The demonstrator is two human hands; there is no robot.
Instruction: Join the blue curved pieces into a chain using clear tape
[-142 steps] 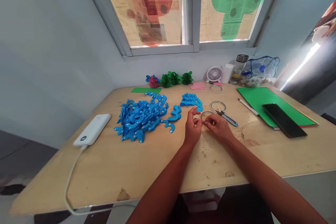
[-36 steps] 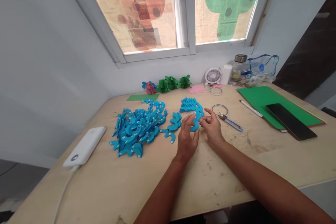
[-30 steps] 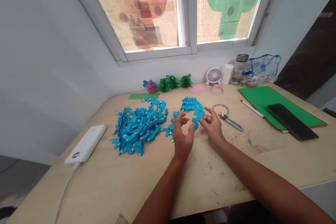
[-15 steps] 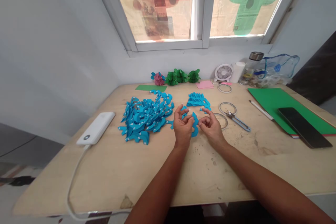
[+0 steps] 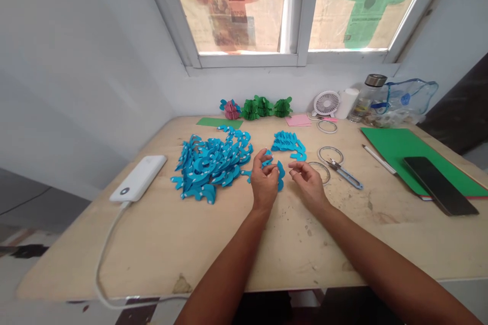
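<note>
A curved blue paper cutout [image 5: 281,176] is pinched upright between the thumb and fingers of my left hand [image 5: 264,183]. Just to its right, my right hand [image 5: 307,183] is curled with thumb and forefinger close together, a small gap away from the cutout. Whether those fingertips hold anything is too small to make out. Left of my hands lies a big heap of blue paper cutouts [image 5: 209,165], many with small white tabs. Behind my hands sits a smaller row of folded blue cutouts [image 5: 287,142]. Another blue piece [image 5: 246,174] lies beside my left hand, partly hidden.
Rolls of tape [image 5: 331,155] and a utility knife [image 5: 345,173] lie right of my hands. Farther right are a pencil [image 5: 379,159], green sheets [image 5: 396,147] and a phone [image 5: 438,183]. A white power bank [image 5: 139,177] with a cable is at left; a small fan [image 5: 327,103] stands behind.
My right hand has drawn slightly away from the blue cutout, widening the gap between them. The left hand keeps hold of the cutout. The camera view has shifted a little.
</note>
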